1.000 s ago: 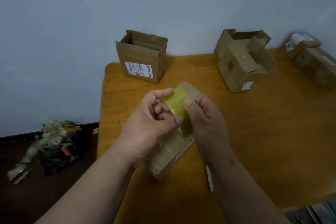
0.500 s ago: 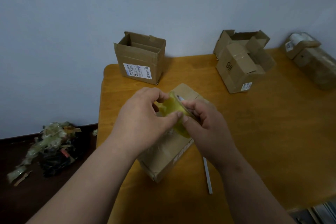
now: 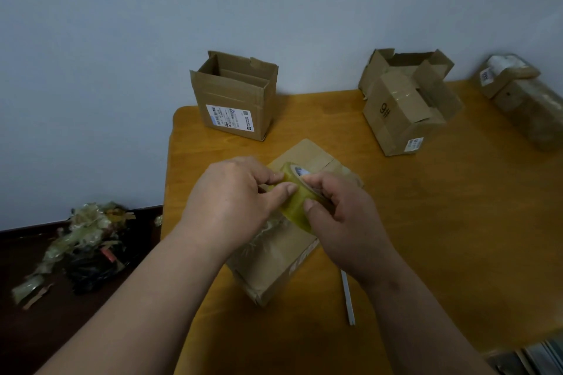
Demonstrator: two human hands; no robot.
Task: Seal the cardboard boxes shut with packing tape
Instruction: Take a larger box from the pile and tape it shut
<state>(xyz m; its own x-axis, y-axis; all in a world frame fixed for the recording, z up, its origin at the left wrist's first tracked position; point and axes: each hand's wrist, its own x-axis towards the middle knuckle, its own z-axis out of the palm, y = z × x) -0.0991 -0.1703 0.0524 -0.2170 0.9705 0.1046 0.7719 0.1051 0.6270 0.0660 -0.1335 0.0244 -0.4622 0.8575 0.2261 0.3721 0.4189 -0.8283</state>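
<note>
Wooden surface [image 3: 426, 222] carrying cardboard boxes under a pale wall.
Both hands, left hand [image 3: 231, 201] and right hand [image 3: 341, 219], are gripping the tape roll [image 3: 297, 204] (fingers curled round it) over the nearest box [image 3: 274, 259].

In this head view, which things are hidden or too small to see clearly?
- Tape roll: mostly covered by the left hand and right hand; its loose end cannot be found.
- Flat box under the hands: its top seam is hidden by them.
- Label on the open box: print too small.
- Wrapped parcel: partly cut off by the right edge.
</note>
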